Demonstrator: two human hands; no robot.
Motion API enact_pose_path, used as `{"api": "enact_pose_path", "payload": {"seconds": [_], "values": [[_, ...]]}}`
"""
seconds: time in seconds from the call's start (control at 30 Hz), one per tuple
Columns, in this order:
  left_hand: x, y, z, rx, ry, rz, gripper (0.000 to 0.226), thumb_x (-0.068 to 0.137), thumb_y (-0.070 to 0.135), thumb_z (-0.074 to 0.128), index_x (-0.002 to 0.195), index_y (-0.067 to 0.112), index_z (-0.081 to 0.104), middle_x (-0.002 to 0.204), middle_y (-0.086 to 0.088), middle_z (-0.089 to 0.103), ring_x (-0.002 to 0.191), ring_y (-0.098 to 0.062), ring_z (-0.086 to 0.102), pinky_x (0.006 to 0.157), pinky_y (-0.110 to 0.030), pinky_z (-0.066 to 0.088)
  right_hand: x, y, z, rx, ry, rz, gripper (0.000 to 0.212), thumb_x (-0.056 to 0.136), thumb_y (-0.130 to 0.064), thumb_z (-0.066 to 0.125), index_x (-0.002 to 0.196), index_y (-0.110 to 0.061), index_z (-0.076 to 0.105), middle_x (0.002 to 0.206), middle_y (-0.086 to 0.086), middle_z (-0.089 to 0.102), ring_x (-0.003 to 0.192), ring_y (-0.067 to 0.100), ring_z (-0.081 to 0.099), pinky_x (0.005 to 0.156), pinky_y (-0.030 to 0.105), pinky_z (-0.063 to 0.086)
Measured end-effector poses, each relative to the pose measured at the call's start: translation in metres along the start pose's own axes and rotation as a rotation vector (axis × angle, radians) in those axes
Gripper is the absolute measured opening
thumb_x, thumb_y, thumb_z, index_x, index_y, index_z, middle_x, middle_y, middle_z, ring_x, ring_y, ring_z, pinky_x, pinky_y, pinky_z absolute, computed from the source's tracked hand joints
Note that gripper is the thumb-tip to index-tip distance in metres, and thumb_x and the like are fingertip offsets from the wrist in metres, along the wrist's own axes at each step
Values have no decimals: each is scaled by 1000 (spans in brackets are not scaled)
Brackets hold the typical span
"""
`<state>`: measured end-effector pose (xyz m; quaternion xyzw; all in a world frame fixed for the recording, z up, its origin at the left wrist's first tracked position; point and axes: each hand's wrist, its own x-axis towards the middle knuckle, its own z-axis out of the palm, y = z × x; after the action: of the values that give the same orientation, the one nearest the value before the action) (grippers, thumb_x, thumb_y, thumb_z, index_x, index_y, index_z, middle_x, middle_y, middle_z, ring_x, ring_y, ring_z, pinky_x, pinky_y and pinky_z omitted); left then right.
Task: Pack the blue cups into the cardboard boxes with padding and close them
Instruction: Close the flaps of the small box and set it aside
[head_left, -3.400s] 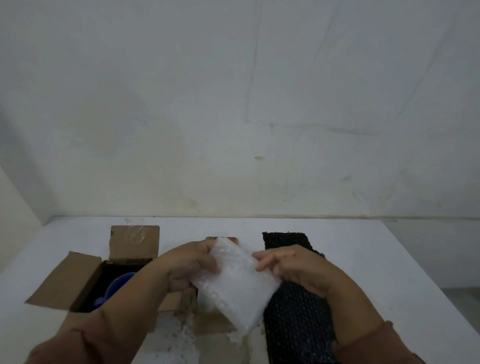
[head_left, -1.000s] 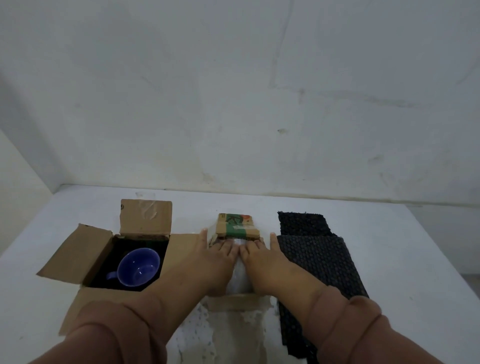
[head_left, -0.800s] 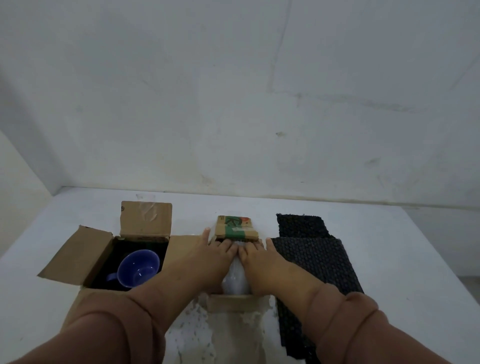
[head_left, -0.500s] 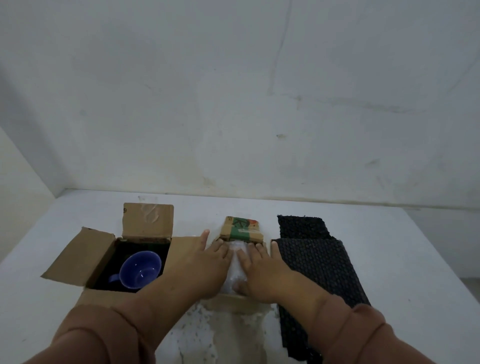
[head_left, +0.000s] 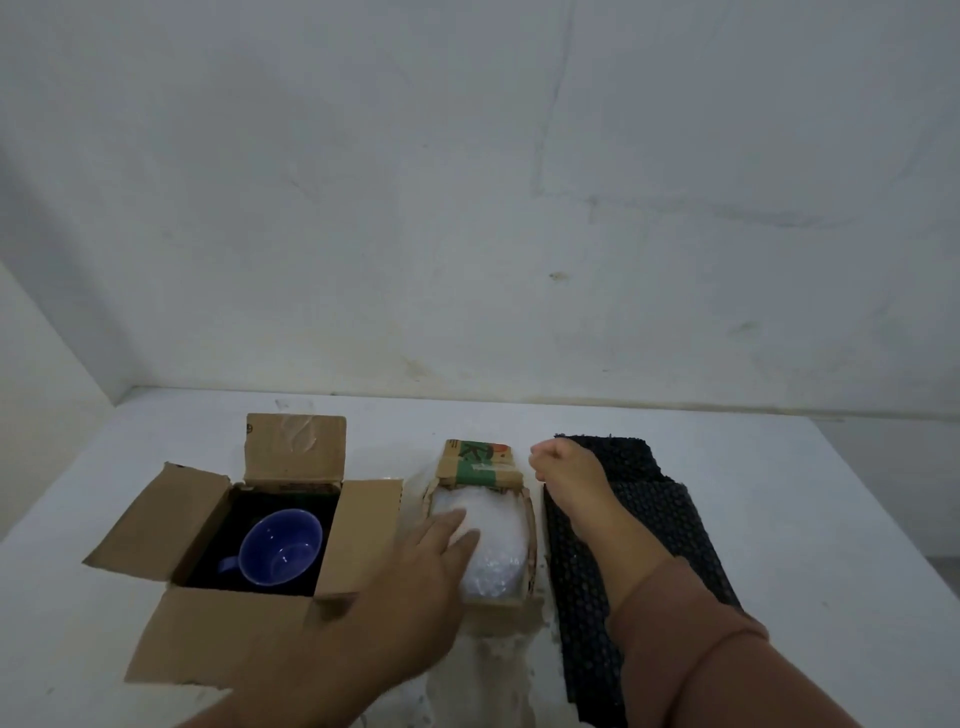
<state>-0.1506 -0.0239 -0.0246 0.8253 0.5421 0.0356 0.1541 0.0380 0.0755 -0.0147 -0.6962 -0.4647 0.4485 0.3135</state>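
Note:
A blue cup (head_left: 280, 546) lies in the open left cardboard box (head_left: 234, 639), on dark padding, flaps spread. The middle cardboard box (head_left: 478, 463) is filled to the top with white bubble wrap (head_left: 493, 540); whatever lies under the wrap is hidden. My left hand (head_left: 434, 566) rests flat with fingers spread on the left part of that wrap. My right hand (head_left: 569, 467) hovers at the far right corner of the middle box, over the black padding, fingers curled with nothing visible in them.
A long sheet of black bubble padding (head_left: 639, 561) lies to the right of the middle box. The white table (head_left: 810, 571) meets a white wall at the back; its right edge drops off near the frame's right side.
Both hands were pressing the white wrap down into the middle box. My right hand has lifted off it and moved to the box's far right corner; my left hand has slid back slightly.

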Motion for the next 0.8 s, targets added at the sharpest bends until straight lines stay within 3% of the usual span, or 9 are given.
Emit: {"api": "enact_pose_path", "payload": {"seconds": [0.07,0.13,0.2,0.27,0.37,0.43,0.5,0.53,0.8], "values": [[-15,2,17,-59,142,-43,58,88,8,44,143,24,40,151,2,33,138,-27,33,111,-39,32,13,9,9,49,-31,92,39,90,-18,55,128,-11,51,130,9,51,112,22,53,92,31,47],[-23,0,35,-65,137,-77,56,73,9,56,126,27,60,132,5,54,118,-25,56,93,-40,50,21,15,19,179,-73,176,53,89,-16,58,139,-8,39,139,12,44,118,25,50,93,33,48],[-25,1,43,-4,79,-85,57,54,21,70,111,29,70,115,7,67,99,-19,68,74,-32,58,24,16,24,337,-101,223,58,89,-9,58,142,-6,33,140,16,43,116,26,52,87,33,49],[-24,4,44,40,71,-87,60,45,29,74,104,28,72,107,7,71,92,-15,70,72,-30,58,27,17,26,418,-100,231,58,89,-3,56,142,-4,33,139,20,45,117,29,53,94,38,49],[-18,10,34,37,58,-76,60,55,40,64,113,25,65,114,4,64,104,-21,65,91,-39,47,29,14,26,391,-81,203,57,88,2,54,141,-3,34,133,20,50,115,30,55,101,41,46],[-2,19,24,34,-2,11,71,74,47,52,140,23,39,147,1,38,139,-27,34,115,-45,20,29,12,25,325,-86,178,55,88,4,53,140,-3,35,128,20,54,109,28,57,98,38,47],[20,22,18,34,-48,94,76,87,52,41,151,23,12,161,1,5,148,-23,-2,116,-40,-9,28,9,26,259,-88,154,53,89,5,52,139,-2,37,126,18,57,109,27,57,97,36,47],[31,22,18,55,-55,114,77,89,53,39,152,23,5,161,1,-3,148,-21,-9,114,-39,-13,28,8,26,238,-84,145,52,88,6,51,138,-1,38,125,18,57,107,26,58,97,35,47],[57,21,36,125,-61,33,61,97,46,16,151,19,11,160,-2,13,147,-23,8,117,-48,7,31,13,28,207,-72,100,53,89,9,48,139,-2,37,128,18,55,103,20,54,86,25,44]]}}
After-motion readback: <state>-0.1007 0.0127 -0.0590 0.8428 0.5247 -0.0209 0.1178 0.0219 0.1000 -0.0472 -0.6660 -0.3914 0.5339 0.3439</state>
